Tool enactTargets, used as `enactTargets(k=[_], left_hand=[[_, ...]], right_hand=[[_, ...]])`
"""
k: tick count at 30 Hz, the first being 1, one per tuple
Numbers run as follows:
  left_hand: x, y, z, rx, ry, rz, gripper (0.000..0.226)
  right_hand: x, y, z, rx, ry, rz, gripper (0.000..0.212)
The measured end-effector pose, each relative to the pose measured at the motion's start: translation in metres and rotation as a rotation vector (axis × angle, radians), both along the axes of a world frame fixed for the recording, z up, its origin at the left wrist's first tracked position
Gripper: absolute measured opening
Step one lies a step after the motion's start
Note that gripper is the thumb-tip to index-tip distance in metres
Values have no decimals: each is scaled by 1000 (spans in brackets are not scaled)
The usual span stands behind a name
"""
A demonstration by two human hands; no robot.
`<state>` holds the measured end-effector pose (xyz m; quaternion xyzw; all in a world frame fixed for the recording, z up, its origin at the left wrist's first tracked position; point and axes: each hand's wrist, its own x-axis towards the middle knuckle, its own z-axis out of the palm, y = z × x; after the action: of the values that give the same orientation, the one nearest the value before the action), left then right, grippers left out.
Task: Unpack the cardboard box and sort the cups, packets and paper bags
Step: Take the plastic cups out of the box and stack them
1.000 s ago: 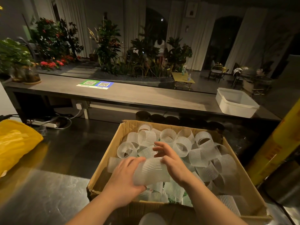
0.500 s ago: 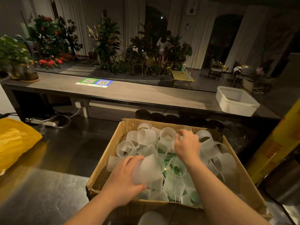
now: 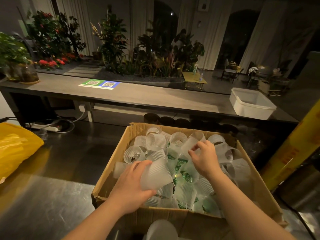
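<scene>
An open cardboard box (image 3: 114, 168) stands on the metal counter, filled with several loose ribbed translucent plastic cups (image 3: 155, 142). Green packets (image 3: 183, 177) show between the cups near the bottom. My left hand (image 3: 131, 186) grips a nested stack of cups (image 3: 155, 175) lying on its side at the box's left. Over the middle of the box, my right hand (image 3: 205, 158) pinches the rim of a single cup (image 3: 191, 144). No paper bags are visible.
A yellow plastic bag (image 3: 15, 149) lies on the counter at the left. A white plastic tub (image 3: 251, 103) sits on the long grey shelf (image 3: 138, 96) behind. A yellow roll (image 3: 294, 149) leans at the right. A white lid (image 3: 162, 230) shows at the bottom edge.
My right hand left the stack, reached to the far side of the box, and has drawn back holding a single cup. My left hand keeps its grip on the stack.
</scene>
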<state>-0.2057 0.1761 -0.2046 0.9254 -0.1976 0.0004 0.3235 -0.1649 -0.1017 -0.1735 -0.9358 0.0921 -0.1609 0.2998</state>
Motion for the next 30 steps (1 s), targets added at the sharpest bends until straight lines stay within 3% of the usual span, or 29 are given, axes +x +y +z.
enactTargets(k=[2, 6, 8, 16, 18, 20, 22, 24, 27, 30], left_hand=[[1, 1, -1, -7, -4, -4, 86], [2, 0, 1, -5, -16, -5, 87], [1, -1, 1, 1, -18, -6, 88], [-1, -2, 0, 13, -37, 7, 88], [0, -1, -1, 7, -34, 11, 88], [0, -1, -1, 3, -25, 5, 86], [-1, -1, 0, 11, -21, 5, 85], [-2, -2, 0, 19, -20, 10, 83], [-2, -1, 0, 16, -17, 10, 82], [-2, -1, 0, 21, -4, 13, 83]], right_hand=[[-12, 2, 4, 116, -49, 45, 17], [-43, 27, 11, 577, -24, 260, 20], [-51, 41, 4, 621, 25, 329, 9], [-58, 64, 0, 651, 229, 544, 66], [-60, 66, -1, 583, 332, 599, 82], [-57, 64, 0, 486, 271, 542, 78], [-48, 49, 2, 299, 49, 234, 57], [-40, 23, 5, -24, -77, -141, 54], [-32, -19, 3, -222, 111, -324, 78], [-27, -40, -5, -290, 242, -293, 75]])
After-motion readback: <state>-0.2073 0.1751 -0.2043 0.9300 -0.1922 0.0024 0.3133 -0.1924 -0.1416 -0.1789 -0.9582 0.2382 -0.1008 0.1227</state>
